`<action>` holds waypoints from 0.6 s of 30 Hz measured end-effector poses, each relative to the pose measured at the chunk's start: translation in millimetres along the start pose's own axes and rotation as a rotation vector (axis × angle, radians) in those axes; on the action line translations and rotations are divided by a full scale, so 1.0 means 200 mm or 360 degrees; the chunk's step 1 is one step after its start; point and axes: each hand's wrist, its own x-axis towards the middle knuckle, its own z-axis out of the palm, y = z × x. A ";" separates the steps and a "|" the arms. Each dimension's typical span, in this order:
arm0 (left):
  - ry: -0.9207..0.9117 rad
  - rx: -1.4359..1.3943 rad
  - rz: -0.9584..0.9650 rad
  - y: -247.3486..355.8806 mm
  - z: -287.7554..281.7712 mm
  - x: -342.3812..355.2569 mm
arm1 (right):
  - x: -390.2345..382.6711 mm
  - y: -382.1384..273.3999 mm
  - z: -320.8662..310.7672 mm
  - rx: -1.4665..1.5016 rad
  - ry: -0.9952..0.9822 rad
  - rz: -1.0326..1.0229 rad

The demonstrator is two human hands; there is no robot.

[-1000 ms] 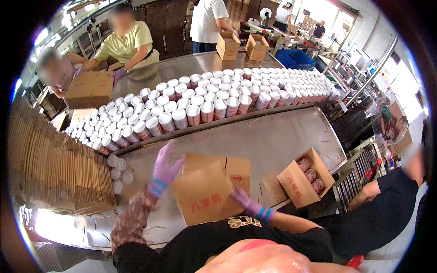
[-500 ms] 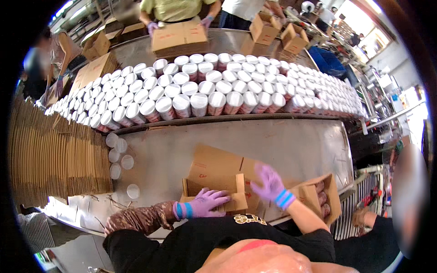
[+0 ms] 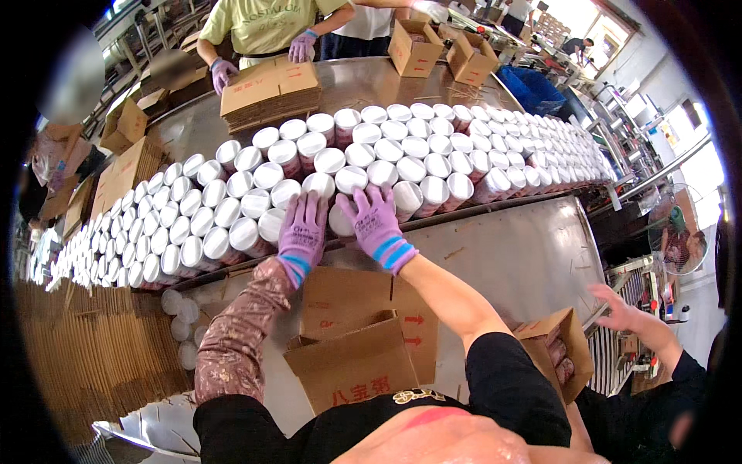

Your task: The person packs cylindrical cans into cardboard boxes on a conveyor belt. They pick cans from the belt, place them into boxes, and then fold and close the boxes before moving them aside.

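My left hand [image 3: 303, 236], in a purple glove, is on white-lidded cans [image 3: 244, 232] in the near row, fingers bent over them. My right hand [image 3: 377, 228], gloved alike, grips cans just to its right, fingers curved down over them. The cans underneath are largely hidden. Below my arms, an open cardboard box [image 3: 340, 363] stands on the steel worktop [image 3: 495, 263], in front of a flat piece of cardboard [image 3: 413, 332].
At right, a box of cans [image 3: 576, 348] sits near a co-worker's bare hand [image 3: 614, 309]. Flattened cartons [image 3: 93, 340] and loose lids [image 3: 185, 309] lie left. Across the cans, gloved co-workers handle a cardboard stack [image 3: 270, 100]; a blue bin [image 3: 529, 93] is behind.
Both my hands have moved from the open box forward and up onto the rows of cans. The co-worker on the right has raised a hand beside the filled box.
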 end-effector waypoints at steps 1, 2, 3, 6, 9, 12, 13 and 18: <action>-0.0117 -0.0170 0.0016 0.02 -0.04 0.04 | -0.02 0.05 0.00 0.0106 -0.0014 -0.0030; -0.0246 -0.0323 0.0033 0.01 -0.14 0.06 | -0.03 0.10 -0.02 0.0203 -0.0014 -0.0116; -0.0397 -0.0475 0.0031 0.01 -0.20 0.04 | -0.03 0.14 -0.05 0.0317 -0.0018 -0.0222; -0.0280 -0.0611 -0.0035 0.02 -0.43 -0.01 | -0.10 0.20 -0.23 0.0397 0.0045 -0.0436; -0.0657 -0.0885 -0.0104 0.01 -0.57 -0.19 | -0.20 0.06 -0.37 0.0480 0.0084 -0.0519; -0.1220 -0.0946 -0.0021 0.09 -0.51 -0.42 | -0.34 -0.12 -0.42 0.0845 -0.0327 -0.0631; -0.1354 -0.1018 0.0017 0.09 -0.44 -0.50 | -0.36 -0.17 -0.40 0.0895 -0.0469 -0.0669; -0.1077 -0.1403 0.0997 -0.09 0.01 -0.51 | -0.10 -0.16 -0.46 0.1489 -0.1689 -0.0861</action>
